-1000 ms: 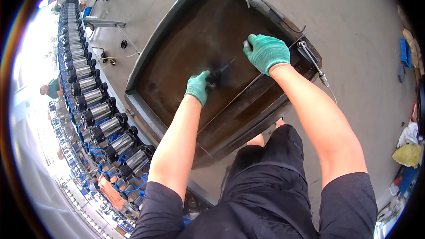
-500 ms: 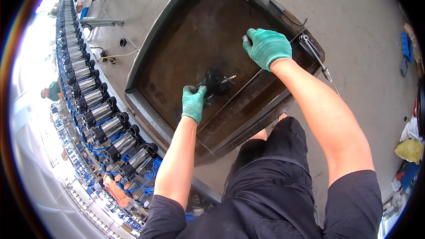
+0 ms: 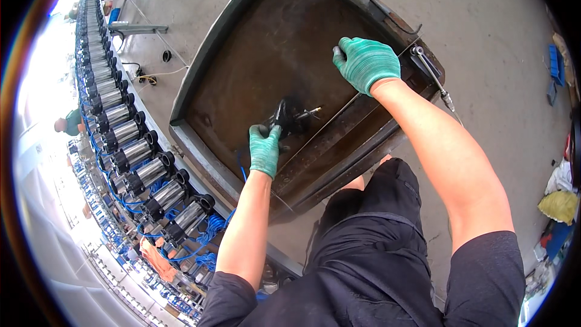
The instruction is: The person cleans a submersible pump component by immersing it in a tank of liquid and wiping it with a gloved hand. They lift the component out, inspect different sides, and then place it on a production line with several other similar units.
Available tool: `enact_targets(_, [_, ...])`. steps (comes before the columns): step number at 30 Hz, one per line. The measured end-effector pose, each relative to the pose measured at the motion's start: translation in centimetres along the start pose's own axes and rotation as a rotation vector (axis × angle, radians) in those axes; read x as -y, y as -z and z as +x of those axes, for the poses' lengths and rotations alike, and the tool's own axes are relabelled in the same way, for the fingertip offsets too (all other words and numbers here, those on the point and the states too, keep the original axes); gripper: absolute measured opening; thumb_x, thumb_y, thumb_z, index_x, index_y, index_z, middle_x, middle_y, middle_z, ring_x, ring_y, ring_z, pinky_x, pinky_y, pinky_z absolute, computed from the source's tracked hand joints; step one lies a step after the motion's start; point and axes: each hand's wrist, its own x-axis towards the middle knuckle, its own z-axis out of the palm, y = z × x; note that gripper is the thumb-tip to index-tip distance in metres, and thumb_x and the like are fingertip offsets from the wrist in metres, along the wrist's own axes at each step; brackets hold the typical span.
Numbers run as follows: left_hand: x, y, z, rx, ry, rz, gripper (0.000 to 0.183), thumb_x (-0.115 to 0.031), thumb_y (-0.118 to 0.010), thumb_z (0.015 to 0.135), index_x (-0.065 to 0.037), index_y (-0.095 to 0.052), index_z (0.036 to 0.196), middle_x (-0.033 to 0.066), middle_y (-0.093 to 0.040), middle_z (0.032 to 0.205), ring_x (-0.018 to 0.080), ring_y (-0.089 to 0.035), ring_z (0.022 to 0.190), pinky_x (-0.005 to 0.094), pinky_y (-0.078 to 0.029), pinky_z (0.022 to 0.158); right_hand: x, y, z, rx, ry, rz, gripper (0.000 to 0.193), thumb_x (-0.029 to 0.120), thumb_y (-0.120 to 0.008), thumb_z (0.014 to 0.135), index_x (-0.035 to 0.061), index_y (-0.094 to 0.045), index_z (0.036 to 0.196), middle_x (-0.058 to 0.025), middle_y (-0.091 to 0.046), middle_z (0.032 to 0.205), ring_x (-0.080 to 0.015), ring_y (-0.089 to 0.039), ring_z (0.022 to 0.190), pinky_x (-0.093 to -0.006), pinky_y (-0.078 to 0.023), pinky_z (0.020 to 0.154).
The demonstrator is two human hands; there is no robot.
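Note:
My left hand (image 3: 264, 150), in a green glove, is closed on the near end of a black device (image 3: 281, 113). The device lies partly in the murky brown water of a large dark tub (image 3: 221, 48), and its far part is blurred by the water. A thin brass-tipped fitting (image 3: 312, 111) sticks out to its right. From beside my left wrist a blue cord (image 3: 239, 158) runs down to the left. My right hand (image 3: 368, 65), also green-gloved, hovers over the tub's right side with its fingers curled. Whatever may be inside them is hidden.
Along the left stretches a long row of silver cylinders with black ends (image 3: 151, 175), trailing blue cable coils (image 3: 212, 230). A metal tool with a hose (image 3: 431, 74) rests at the tub's right corner, near a grey bent hose (image 3: 375, 5). Another person (image 3: 71, 122) is beyond the row.
My left hand has shifted slightly, and the black device now shows more above the water. More of the blue cord is visible. My right hand has barely moved.

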Motion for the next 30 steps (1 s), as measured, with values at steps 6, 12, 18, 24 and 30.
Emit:
enact_targets(6, [0.5, -0.2, -0.4, -0.03, -0.03, -0.022, 0.031, -0.008, -0.07, 0.099, -0.01, -0.042, 0.112, 0.0082, -0.058, 0.085, 0.0141, -0.055, 0.056, 0.0356, -0.06, 0.048, 0.0, -0.3, 0.0, -0.026, 0.008, 0.005, 0.031, 0.037, -0.055, 0.103, 0.012, -0.073, 0.096, -0.0143, -0.077, 0.093, -0.037, -0.074, 0.085, -0.0505, -0.059, 0.075])
enact_targets(12, [0.8, -0.5, -0.5, -0.051, -0.054, -0.029, 0.031, -0.006, -0.07, 0.099, -0.01, -0.041, 0.11, 0.0062, -0.056, 0.082, 0.0141, -0.054, 0.056, 0.0338, -0.058, 0.047, 0.0, -0.4, 0.1, -0.018, 0.004, -0.014, 0.031, 0.037, -0.055, 0.103, 0.0126, -0.073, 0.095, -0.0144, -0.077, 0.093, -0.037, -0.074, 0.085, -0.05, -0.059, 0.075])
enact_targets(18, [1.5, -0.5, 0.0, -0.063, -0.074, -0.059, 0.029, -0.005, -0.069, 0.099, -0.01, -0.042, 0.108, 0.0081, -0.059, 0.091, 0.0175, -0.061, 0.062, 0.0347, -0.06, 0.05, 0.1, 0.0, 0.0, -0.009, 0.003, -0.025, 0.031, 0.037, -0.054, 0.104, 0.0128, -0.073, 0.098, -0.0139, -0.077, 0.094, -0.0366, -0.074, 0.085, -0.0497, -0.059, 0.074])
enact_targets(24, [1.5, -0.7, -0.2, -0.077, -0.105, -0.098, 0.029, -0.003, -0.068, 0.099, -0.011, -0.042, 0.106, 0.009, -0.059, 0.098, 0.019, -0.064, 0.068, 0.0357, -0.062, 0.053, 0.0, 0.0, 0.0, 0.0, -0.001, -0.002, 0.033, 0.037, -0.053, 0.104, 0.012, -0.073, 0.099, -0.0143, -0.077, 0.094, -0.0365, -0.074, 0.085, -0.0495, -0.059, 0.075])
enact_targets(30, [1.0, -0.9, -0.5, -0.115, -0.092, -0.138, 0.029, -0.002, -0.069, 0.099, -0.011, -0.041, 0.104, 0.006, -0.056, 0.092, 0.0159, -0.059, 0.065, 0.0339, -0.061, 0.053, -0.1, -0.3, 0.0, 0.006, 0.002, -0.011, 0.034, 0.039, -0.052, 0.105, 0.0123, -0.071, 0.098, -0.0131, -0.075, 0.094, -0.0368, -0.073, 0.086, -0.0507, -0.059, 0.076])
